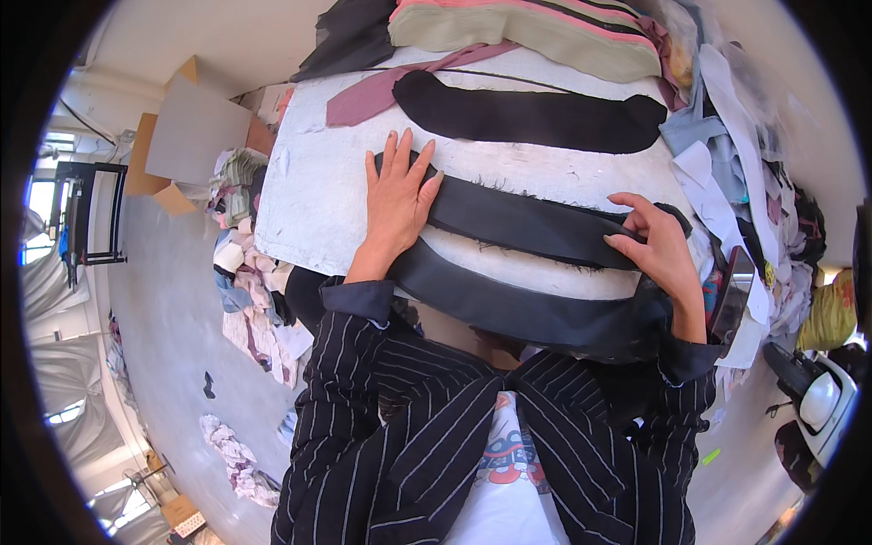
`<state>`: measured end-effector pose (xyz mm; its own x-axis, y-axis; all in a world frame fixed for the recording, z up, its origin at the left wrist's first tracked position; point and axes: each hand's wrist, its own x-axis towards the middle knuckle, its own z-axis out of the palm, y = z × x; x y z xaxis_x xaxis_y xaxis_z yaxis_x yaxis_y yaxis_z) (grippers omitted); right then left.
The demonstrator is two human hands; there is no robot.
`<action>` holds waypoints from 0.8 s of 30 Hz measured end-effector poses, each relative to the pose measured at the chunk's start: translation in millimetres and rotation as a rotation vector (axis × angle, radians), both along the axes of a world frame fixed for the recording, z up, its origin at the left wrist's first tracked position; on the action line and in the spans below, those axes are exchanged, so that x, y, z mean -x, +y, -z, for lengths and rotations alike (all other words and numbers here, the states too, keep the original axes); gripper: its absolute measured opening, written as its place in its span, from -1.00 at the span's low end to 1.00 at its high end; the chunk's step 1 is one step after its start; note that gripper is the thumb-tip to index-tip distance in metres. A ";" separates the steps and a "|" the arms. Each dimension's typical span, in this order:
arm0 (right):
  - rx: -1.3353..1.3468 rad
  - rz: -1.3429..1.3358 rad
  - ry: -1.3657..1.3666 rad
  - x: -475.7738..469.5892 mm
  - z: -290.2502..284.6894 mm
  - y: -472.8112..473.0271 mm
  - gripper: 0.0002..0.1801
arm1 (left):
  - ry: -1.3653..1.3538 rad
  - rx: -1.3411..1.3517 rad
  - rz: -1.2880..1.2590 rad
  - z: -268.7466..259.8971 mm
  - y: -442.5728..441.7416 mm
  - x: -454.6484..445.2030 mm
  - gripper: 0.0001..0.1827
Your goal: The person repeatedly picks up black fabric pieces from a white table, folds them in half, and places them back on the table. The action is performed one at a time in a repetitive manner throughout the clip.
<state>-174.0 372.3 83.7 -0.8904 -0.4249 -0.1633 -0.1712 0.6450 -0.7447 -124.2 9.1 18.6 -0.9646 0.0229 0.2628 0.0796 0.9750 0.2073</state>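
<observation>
A dark grey fabric strip (524, 216) with frayed edges lies across the white work table (306, 204). My left hand (400, 194) rests flat on its left end, fingers somewhat apart. At the other end, my right hand (647, 238) pinches the strip between thumb and fingers; the fingertips are partly hidden. A second curved dark strip (504, 300) lies nearer my body, along the table's front edge. Farther back is a black curved fabric piece (531, 116), with both ends bending toward the back.
Behind lie a mauve fabric piece (368, 92) and stacked green, pink and black fabric (518, 30). A phone (734, 289) stands at the right edge by white scraps (705, 180). Fabric heaps (252, 286) and a cardboard box (197, 129) are at left, a scooter (821, 402) at right.
</observation>
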 end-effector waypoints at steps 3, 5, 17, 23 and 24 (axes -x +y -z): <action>-0.029 0.023 0.016 2.3 2.1 2.3 -0.47 | -0.043 0.033 0.002 3.4 -2.9 0.4 -0.44; -0.055 0.018 0.042 2.2 5.1 3.8 -0.46 | -0.054 0.038 0.019 1.0 -3.1 0.3 -0.42; -0.063 0.020 0.089 2.3 10.0 6.3 -0.45 | -0.129 0.064 0.315 -13.2 95.2 10.8 -0.43; 0.019 0.115 0.067 6.3 19.1 30.8 -0.40 | -0.159 0.111 0.308 -10.7 96.7 10.8 -0.44; 0.017 0.122 0.083 4.9 18.1 29.1 -0.41 | -0.164 0.116 0.316 -11.8 96.6 11.9 -0.43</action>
